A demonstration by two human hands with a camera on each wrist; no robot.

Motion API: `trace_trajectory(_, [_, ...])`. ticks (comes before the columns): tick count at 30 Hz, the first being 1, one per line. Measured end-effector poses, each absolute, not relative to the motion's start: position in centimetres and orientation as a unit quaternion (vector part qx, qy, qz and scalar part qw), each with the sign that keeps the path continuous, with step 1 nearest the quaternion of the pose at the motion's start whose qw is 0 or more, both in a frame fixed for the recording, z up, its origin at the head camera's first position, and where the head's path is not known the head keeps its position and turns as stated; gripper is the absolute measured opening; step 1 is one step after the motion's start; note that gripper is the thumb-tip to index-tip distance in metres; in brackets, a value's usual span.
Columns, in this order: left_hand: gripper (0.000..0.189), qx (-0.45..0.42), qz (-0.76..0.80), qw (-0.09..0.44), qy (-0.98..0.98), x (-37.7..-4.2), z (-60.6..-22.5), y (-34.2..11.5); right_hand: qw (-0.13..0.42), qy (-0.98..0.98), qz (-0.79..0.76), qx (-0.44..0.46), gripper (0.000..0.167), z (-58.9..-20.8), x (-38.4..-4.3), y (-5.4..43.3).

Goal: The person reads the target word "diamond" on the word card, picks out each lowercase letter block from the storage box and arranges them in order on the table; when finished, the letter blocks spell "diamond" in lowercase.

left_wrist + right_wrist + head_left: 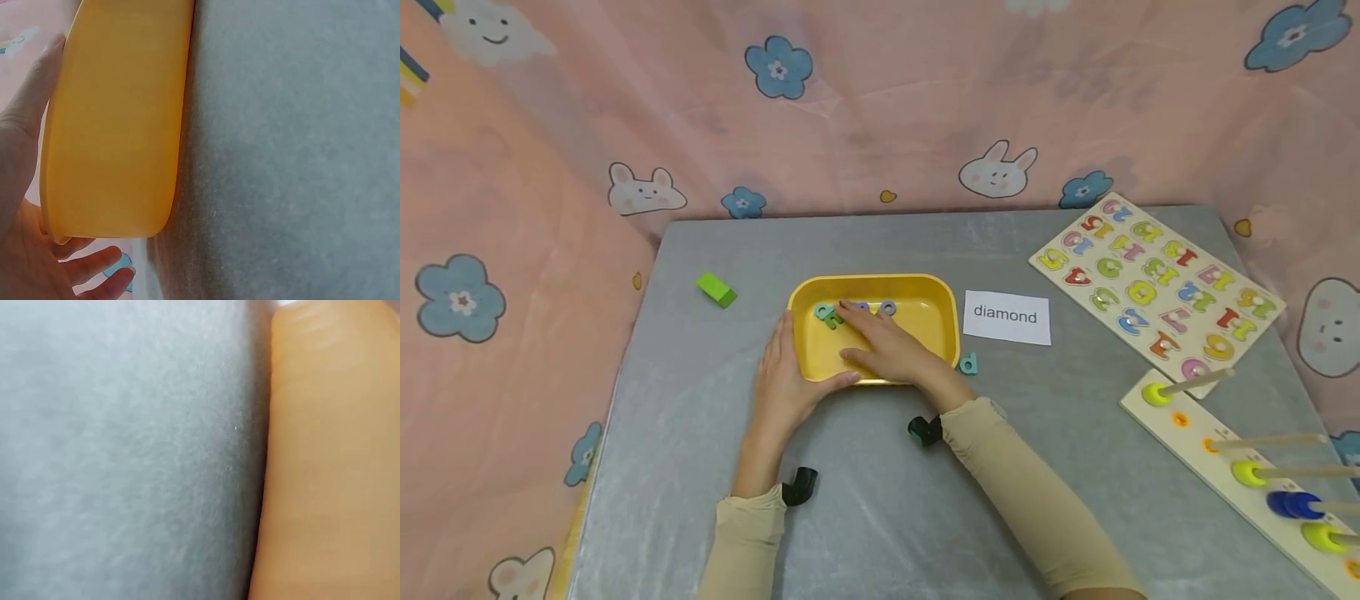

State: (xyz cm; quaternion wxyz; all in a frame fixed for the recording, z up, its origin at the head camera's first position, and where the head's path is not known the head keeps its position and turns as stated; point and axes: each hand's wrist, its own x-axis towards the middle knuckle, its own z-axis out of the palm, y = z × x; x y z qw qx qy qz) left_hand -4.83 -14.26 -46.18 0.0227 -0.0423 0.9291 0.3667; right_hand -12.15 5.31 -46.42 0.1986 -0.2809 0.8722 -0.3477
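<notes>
A yellow tray (925, 287) lies on the table with several small letters inside. Among them are a teal letter (822, 311), a green letter (833, 320) and a purple o (887, 307). My left hand (778, 387) rests against the tray's front left corner, thumb along the front rim and fingers along the left side; the left wrist view shows these fingers spread and fairly straight. Over the tray reaches my right hand (891, 346), its extended fingertips at the letters and partly covering a purple one. A teal letter d (968, 363) lies outside, by the front right corner.
A white card (1007, 317) reading "diamond" lies right of the tray. At the right are a number puzzle board (1150, 296) and a peg board (1206, 450) with upright sticks and rings. A green block (717, 289) sits at the back left.
</notes>
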Motion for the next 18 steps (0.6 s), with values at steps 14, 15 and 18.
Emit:
trace_trajectory(14, [0.141, -0.046, 0.377, 0.024, 0.925, -4.83, -46.12, -14.32, 0.117, 0.913, -0.316, -0.231, 0.027, -46.60, -12.72, 4.43])
trace_trajectory(15, [0.141, -0.046, 0.379, 0.023, 0.924, -4.82, -46.11, -14.33, 0.110, 0.913, -0.319, -0.228, 0.021, -46.61, -12.70, 4.43])
trace_trajectory(18, [0.141, -0.045, 0.378, 0.023, 0.924, -4.79, -46.14, -14.33, 0.104, 0.916, -0.318, -0.223, 0.009, -46.65, -12.59, 4.43])
